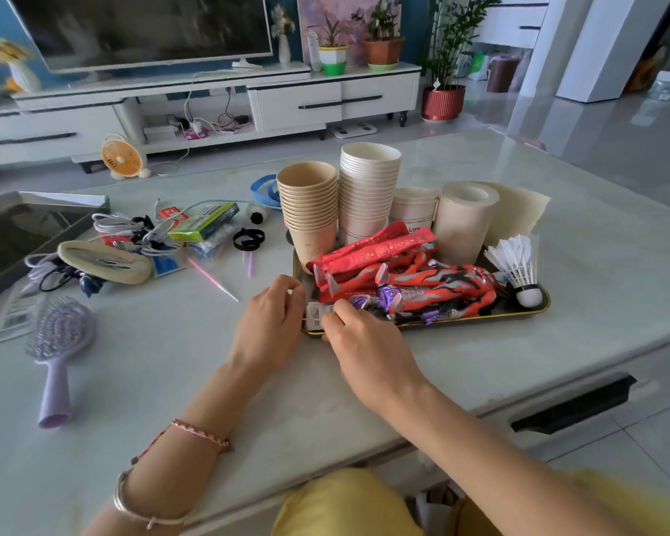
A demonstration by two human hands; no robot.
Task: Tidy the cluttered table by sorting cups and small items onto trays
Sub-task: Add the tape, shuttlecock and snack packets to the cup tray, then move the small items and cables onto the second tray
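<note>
Both hands working at tray's (pixel 480 318) 8 o'clock corner: left hand (pixel 269 323) and right hand (pixel 364 342) pinching small white packet (pixel 315 316) between curled fingertips. Brown cup stack (pixel 310 203) standing at tray's 11 o'clock

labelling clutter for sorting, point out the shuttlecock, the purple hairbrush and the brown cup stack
shuttlecock (pixel 516 261), head view, on its white feathers
purple hairbrush (pixel 61 328), head view, on the bristled head
brown cup stack (pixel 310 208), head view, on the stacked rims midway up
</note>
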